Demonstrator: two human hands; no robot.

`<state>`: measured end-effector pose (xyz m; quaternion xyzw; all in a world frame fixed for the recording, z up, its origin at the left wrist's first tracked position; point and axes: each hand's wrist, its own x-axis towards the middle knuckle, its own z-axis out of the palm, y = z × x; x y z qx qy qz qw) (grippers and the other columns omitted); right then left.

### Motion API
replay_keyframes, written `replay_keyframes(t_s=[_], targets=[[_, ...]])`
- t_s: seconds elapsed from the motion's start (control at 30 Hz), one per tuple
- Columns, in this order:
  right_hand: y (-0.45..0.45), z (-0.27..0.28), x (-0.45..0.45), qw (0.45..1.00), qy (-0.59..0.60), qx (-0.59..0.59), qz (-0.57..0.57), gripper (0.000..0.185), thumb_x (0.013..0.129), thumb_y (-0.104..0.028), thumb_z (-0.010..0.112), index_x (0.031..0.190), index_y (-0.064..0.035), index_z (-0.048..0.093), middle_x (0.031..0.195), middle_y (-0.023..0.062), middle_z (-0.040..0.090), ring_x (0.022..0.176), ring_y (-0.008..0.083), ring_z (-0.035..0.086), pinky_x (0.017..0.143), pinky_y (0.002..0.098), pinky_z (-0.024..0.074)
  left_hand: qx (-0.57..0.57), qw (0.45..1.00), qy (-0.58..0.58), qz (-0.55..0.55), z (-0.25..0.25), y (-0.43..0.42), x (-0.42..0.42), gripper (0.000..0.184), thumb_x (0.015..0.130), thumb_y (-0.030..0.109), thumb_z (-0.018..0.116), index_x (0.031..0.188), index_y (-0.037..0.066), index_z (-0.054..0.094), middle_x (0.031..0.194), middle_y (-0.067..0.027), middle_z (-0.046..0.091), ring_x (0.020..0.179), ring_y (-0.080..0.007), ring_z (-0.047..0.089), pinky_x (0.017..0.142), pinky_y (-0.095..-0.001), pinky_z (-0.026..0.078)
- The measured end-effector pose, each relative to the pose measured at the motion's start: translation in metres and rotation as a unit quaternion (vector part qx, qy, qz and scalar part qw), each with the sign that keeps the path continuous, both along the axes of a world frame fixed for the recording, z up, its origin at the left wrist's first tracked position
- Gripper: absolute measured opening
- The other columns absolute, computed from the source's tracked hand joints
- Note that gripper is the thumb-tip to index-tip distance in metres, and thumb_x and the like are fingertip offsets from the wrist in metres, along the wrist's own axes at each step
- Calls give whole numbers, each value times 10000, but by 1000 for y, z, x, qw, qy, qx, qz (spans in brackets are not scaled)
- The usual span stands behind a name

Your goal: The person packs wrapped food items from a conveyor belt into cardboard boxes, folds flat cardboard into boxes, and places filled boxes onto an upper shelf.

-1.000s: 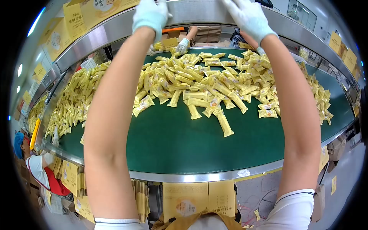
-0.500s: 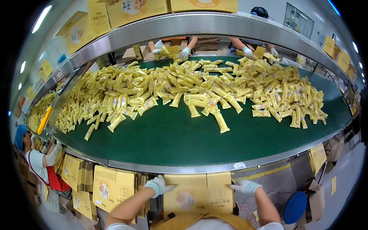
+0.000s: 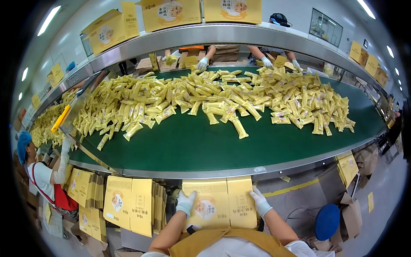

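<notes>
Far left, stacked flat cartons remain unformed; formed cartons stand on the overhead shelf. The left hand has its fingers closed on one side of a printed flat carton before the apron, below the conveyor belt. It is not yet folded up, its visible long axis running left-right, printed face up. The right hand grips its other side.
</notes>
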<state>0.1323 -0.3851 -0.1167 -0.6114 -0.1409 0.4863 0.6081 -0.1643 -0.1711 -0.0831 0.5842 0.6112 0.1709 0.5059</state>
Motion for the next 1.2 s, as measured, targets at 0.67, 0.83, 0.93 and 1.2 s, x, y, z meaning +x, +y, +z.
replay_keyframes(t_s=[0.67, 0.83, 0.93, 1.2], targets=[[-103, 175, 35, 911, -371, 91, -156, 373, 911, -32, 690, 1260, 46, 582, 1209, 104, 665, 1083, 176, 632, 918, 331, 505, 335, 901, -121, -247, 133, 24, 79, 492, 883, 182, 682, 1337, 38, 556, 1332, -171, 591, 1237, -310, 567, 1074, -400, 431], [-51, 155, 84, 878, -403, 36, -257, 269, 956, -70, 654, 1155, 110, 635, 1098, 108, 718, 971, 184, 670, 849, 319, 514, 370, 829, 128, -400, 67, 79, 106, 610, 935, 435, 595, 1411, 64, 510, 1504, -181, 453, 1430, -310, 379, 1195, -449, 257], [-4, 129, 111, 847, -463, 17, -259, 238, 966, -93, 641, 1115, 91, 661, 1019, 140, 743, 919, 183, 682, 820, 321, 514, 376, 788, 244, -421, 55, 103, 122, 738, 961, 542, 507, 1525, 81, 385, 1617, -177, 283, 1518, -322, 203, 1227, -512, 135], [166, 117, 222, 821, -535, 11, -200, 233, 938, -126, 655, 1096, 44, 678, 1002, 202, 735, 954, 329, 717, 823, 376, 529, 425, 763, 234, -428, 56, 135, 166, 754, 954, 547, 512, 1513, 55, 395, 1587, -214, 311, 1501, -352, 226, 1225, -495, 156]])
